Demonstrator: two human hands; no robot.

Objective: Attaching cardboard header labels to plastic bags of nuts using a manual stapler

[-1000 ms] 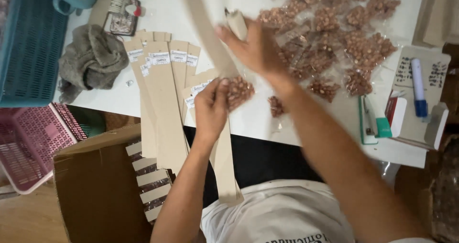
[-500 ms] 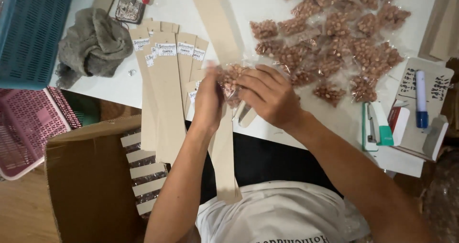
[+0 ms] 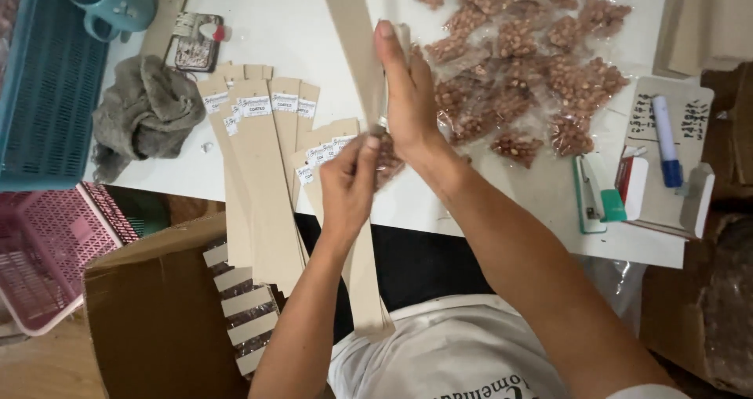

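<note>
One peanut packet [image 3: 387,162] — two hands

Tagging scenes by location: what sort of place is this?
Likely a small home or workshop packing table: clear nut packets spread out, labelled cardboard strips, a stapler, and a carton holding finished strips.

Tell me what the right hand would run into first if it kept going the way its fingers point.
The right hand points up-frame, away from the person, alongside the long cardboard strip. Straight on, the way looks mostly free over bare white table; the peanut packets lie just to its right. Height above the table is unclear.
</note>
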